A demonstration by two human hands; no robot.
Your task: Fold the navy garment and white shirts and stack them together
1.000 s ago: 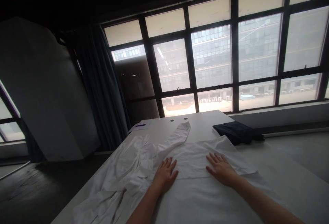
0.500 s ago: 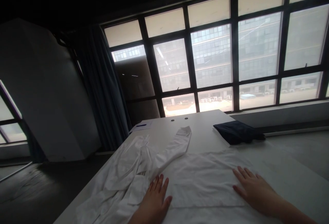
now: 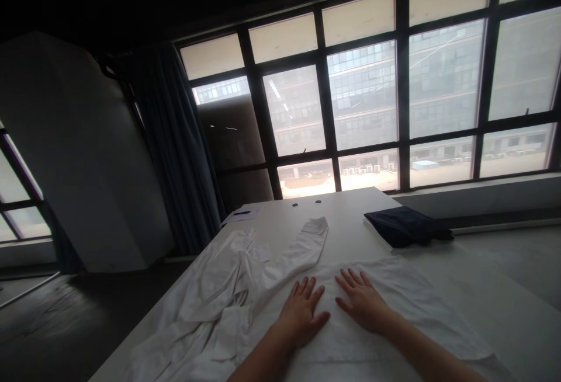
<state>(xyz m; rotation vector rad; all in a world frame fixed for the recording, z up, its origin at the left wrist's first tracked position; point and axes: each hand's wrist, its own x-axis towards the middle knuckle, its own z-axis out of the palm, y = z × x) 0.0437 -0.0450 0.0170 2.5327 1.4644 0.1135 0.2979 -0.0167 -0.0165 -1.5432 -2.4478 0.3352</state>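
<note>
White cloth lies under both your palms: the garment (image 3: pixel 333 335) is spread over the near part of the table (image 3: pixel 350 227), smoother to your right and heaped in loose folds to your left. Your left hand (image 3: pixel 304 311) rests palm down on it, fingers slightly parted and thumb held out to the side, pinching nothing. Your right hand (image 3: pixel 362 300) lies just beside it, also palm down, its fingers fanned and its thumb angled toward the left one; the two don't touch. Left of your left forearm, the crumpled folds (image 3: pixel 210 297) run toward the table's left edge. Just past your fingertips, a white sleeve (image 3: pixel 302 250) slants away from you, its cuff lying on the bare tabletop. Farther off on your right, you have a dark folded cloth (image 3: pixel 405 226) near the table's edge. Toward the far left corner is a sheet of paper (image 3: pixel 250 214) with a blue pen (image 3: pixel 242 213) on it. Beyond the table hang a blue curtain (image 3: pixel 179 154) and, to its right, a wide, dark-framed window (image 3: pixel 363 96) facing a building.
</note>
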